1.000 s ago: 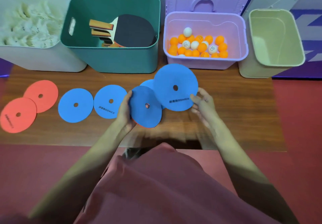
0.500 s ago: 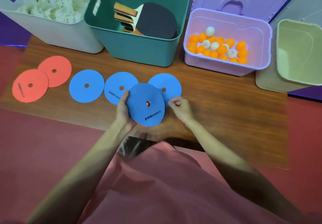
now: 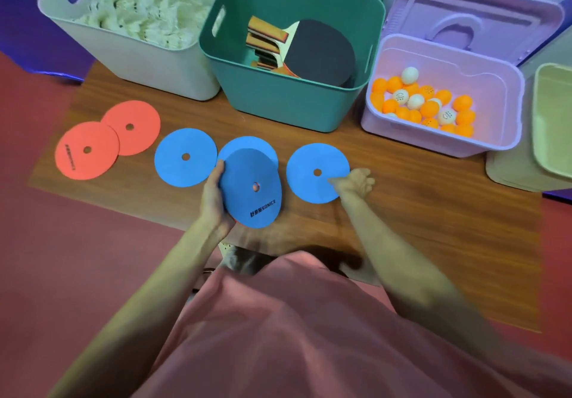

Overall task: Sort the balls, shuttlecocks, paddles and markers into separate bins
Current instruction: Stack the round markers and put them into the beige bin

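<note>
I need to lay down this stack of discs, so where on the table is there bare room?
Bare wood lies right of the lone blue disc, running toward the pale green bin, and in front of the lilac ball bin. The left is crowded: two overlapping red discs, then blue discs. The left hand holds the stack.

Single head-worn wide-angle view, forward and steeply down, close above the wooden table (image 3: 402, 218) and bins behind.

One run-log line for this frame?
left hand grips blue disc stack | right hand touches lone blue disc | green bin empty
</note>
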